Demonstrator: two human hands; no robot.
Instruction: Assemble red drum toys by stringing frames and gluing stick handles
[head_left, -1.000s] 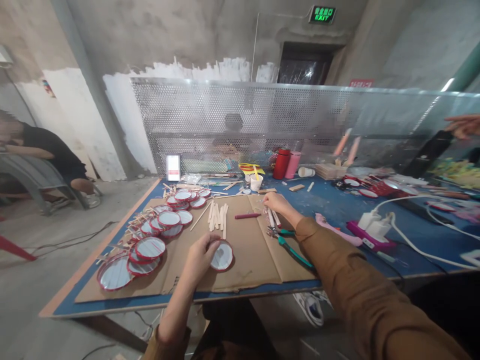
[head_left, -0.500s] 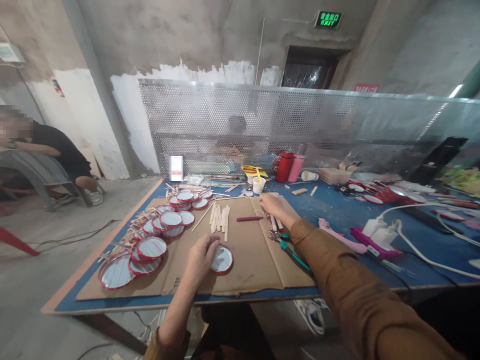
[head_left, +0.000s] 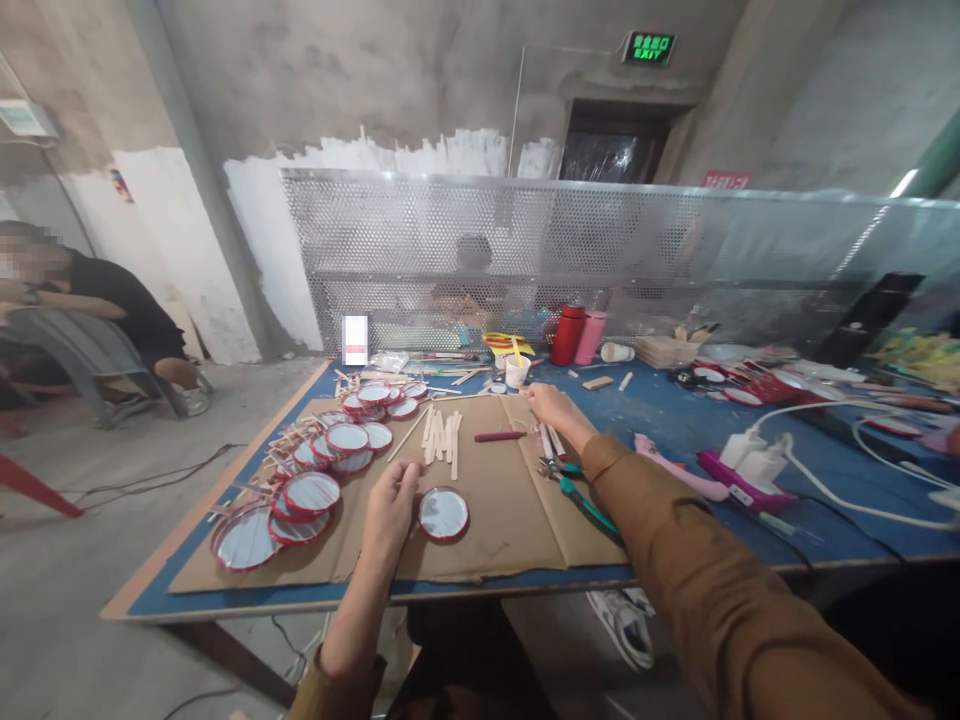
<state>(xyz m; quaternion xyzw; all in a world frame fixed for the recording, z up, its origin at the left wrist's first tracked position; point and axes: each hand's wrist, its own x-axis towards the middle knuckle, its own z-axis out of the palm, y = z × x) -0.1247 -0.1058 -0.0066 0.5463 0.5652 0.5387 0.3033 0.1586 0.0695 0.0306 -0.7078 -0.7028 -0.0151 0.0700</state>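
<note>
My left hand (head_left: 390, 508) hovers just left of a round white disc with a red rim (head_left: 443, 514) lying on the cardboard. Its fingers are curled together; whether anything is in them I cannot make out. Farther off, my right hand (head_left: 556, 410) reaches to the cardboard's far right, close to a white cup (head_left: 517, 372) with a yellow stick in it. The right fingertips are pinched, and what they hold, if anything, is hidden. Flat wooden sticks (head_left: 441, 440) lie between the hands, beside a dark red stick (head_left: 501, 436). Green-handled pliers (head_left: 589, 508) rest under my right forearm.
Several red-rimmed discs (head_left: 347, 437) with wooden sticks are piled along the cardboard's left. A red bottle (head_left: 567, 336) and a pink bottle (head_left: 591, 337) stand at the back. A purple power strip (head_left: 742, 482) with white cables lies right. A perforated metal screen (head_left: 420, 240) bounds the table; a person sits left.
My left hand has drawn back from the disc's edge, up and to the left, its fingers curling in. The right hand stays at almost the same place; the view shifts slightly.
</note>
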